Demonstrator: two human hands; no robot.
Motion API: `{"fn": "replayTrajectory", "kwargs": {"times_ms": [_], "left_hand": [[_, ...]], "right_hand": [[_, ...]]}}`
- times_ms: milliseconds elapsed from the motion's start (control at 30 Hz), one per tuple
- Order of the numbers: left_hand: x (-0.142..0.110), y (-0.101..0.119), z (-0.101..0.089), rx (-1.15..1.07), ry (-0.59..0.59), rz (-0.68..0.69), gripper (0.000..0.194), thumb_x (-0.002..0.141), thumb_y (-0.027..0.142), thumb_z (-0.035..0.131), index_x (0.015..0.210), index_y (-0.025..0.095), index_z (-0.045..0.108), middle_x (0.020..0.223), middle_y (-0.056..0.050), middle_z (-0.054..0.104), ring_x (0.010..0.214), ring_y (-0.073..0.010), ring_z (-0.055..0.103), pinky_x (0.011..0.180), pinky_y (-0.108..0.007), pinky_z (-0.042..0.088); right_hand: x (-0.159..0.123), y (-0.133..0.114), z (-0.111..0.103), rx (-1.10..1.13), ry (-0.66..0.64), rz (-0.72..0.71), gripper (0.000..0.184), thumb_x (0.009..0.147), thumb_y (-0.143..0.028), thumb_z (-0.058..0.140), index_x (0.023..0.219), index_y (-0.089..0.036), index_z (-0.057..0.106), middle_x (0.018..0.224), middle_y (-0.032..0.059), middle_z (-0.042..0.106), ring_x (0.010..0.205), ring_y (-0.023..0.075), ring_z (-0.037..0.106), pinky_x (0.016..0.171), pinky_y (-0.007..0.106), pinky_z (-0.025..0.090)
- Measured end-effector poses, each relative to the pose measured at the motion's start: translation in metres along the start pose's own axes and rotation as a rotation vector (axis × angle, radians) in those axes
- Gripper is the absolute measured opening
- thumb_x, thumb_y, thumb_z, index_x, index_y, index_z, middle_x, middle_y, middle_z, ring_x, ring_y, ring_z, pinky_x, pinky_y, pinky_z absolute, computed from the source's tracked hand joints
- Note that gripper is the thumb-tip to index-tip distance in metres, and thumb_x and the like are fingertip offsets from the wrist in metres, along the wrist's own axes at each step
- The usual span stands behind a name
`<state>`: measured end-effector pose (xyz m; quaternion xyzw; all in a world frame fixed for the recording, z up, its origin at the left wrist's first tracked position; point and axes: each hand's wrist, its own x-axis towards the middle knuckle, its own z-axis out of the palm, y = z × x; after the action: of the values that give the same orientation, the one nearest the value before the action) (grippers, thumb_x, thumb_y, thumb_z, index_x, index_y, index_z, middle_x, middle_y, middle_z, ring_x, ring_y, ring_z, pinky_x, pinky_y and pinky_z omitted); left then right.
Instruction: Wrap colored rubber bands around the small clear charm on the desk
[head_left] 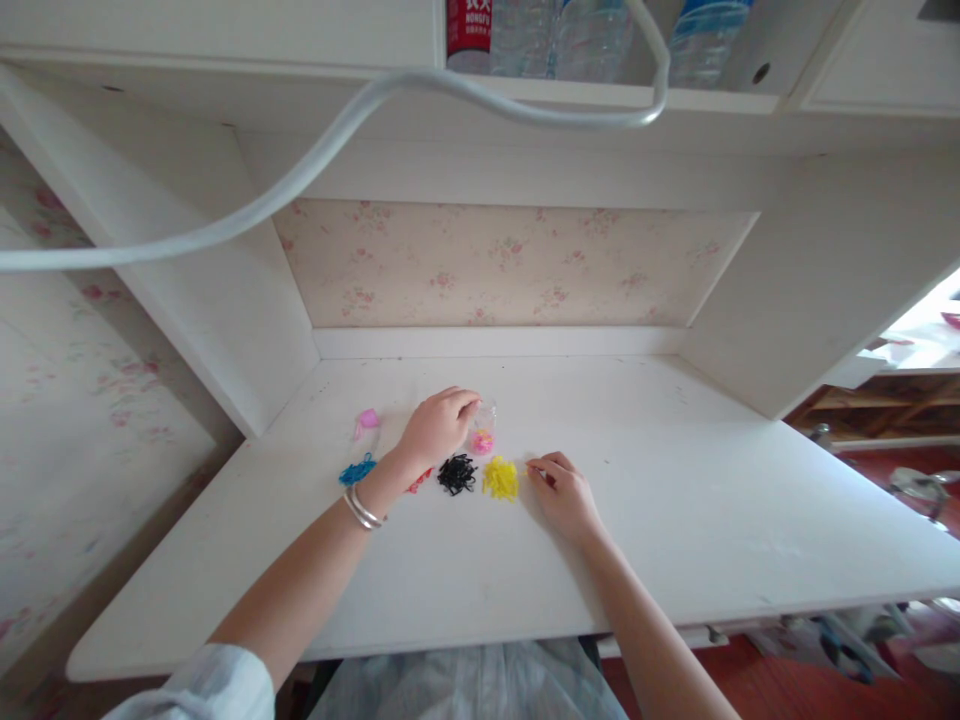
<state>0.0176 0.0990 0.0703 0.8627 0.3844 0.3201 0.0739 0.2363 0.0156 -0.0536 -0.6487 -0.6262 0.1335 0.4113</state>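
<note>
My left hand (441, 430) is closed, its fingertips pinching the upper edge of a small clear container (486, 412), perhaps a bag, with pink and yellow bits at its bottom. My right hand (564, 492) rests on the desk just right of a pile of yellow rubber bands (500, 479), thumb and fingers drawn together; what they hold, if anything, is too small to tell. Black rubber bands (457, 475) lie left of the yellow ones. Red rubber bands (420, 481) are partly covered by my left hand and wrist. Farther left sits a pile of blue rubber bands (358, 469).
A pink piece (367, 420) lies behind the blue pile. The white desk (675, 520) has side panels and a back ledge. A thick white cable-like arm (300, 175) crosses above. Plastic bottles (592, 40) stand on the shelf overhead.
</note>
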Motion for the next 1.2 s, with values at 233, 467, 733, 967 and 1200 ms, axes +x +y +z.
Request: {"fn": "replayTrajectory", "kwargs": {"times_ms": [233, 467, 733, 967, 1200], "left_hand": [[-0.056, 0.016, 0.020, -0.136, -0.200, -0.093, 0.028, 0.093, 0.031, 0.040, 0.091, 0.022, 0.067, 0.085, -0.001, 0.070, 0.077, -0.0133, 0.063, 0.071, -0.022, 0.045], [-0.075, 0.022, 0.050, 0.104, -0.366, -0.166, 0.025, 0.091, 0.036, 0.043, 0.091, 0.022, 0.064, 0.093, -0.004, 0.069, 0.086, -0.0181, 0.064, 0.075, -0.028, 0.045], [-0.086, 0.020, 0.051, 0.180, -0.381, -0.188, 0.020, 0.090, 0.036, 0.046, 0.097, 0.025, 0.061, 0.096, -0.004, 0.067, 0.086, -0.0190, 0.064, 0.074, -0.029, 0.047], [-0.086, 0.018, 0.058, 0.183, -0.382, -0.185, 0.022, 0.092, 0.033, 0.041, 0.095, 0.025, 0.062, 0.094, -0.003, 0.067, 0.080, -0.0185, 0.065, 0.067, -0.029, 0.048], [-0.086, 0.018, 0.058, 0.226, -0.375, -0.161, 0.027, 0.094, 0.031, 0.036, 0.093, 0.023, 0.062, 0.091, -0.005, 0.066, 0.077, -0.0194, 0.065, 0.064, -0.029, 0.048]], "right_hand": [[0.013, -0.022, -0.007, 0.205, 0.139, 0.099, 0.034, 0.083, -0.047, 0.051, 0.090, -0.021, 0.071, 0.091, 0.0055, 0.064, 0.070, 0.0139, 0.056, 0.065, 0.027, 0.045], [0.056, -0.084, -0.018, 0.210, 0.196, -0.051, 0.028, 0.084, -0.043, 0.053, 0.091, -0.023, 0.072, 0.092, 0.0034, 0.062, 0.065, 0.0103, 0.052, 0.062, 0.025, 0.043], [0.090, -0.096, -0.003, 0.056, 0.207, -0.147, 0.034, 0.085, -0.043, 0.048, 0.096, -0.022, 0.072, 0.093, 0.0045, 0.061, 0.063, 0.0095, 0.050, 0.067, 0.026, 0.044], [0.090, -0.093, 0.002, -0.017, 0.125, -0.175, 0.032, 0.086, -0.040, 0.048, 0.097, -0.025, 0.073, 0.098, 0.0035, 0.060, 0.063, 0.0084, 0.051, 0.067, 0.025, 0.043], [0.081, -0.084, -0.007, 0.056, 0.188, -0.148, 0.032, 0.087, -0.040, 0.046, 0.097, -0.022, 0.071, 0.097, 0.0041, 0.061, 0.066, 0.0100, 0.052, 0.069, 0.025, 0.043]]}}
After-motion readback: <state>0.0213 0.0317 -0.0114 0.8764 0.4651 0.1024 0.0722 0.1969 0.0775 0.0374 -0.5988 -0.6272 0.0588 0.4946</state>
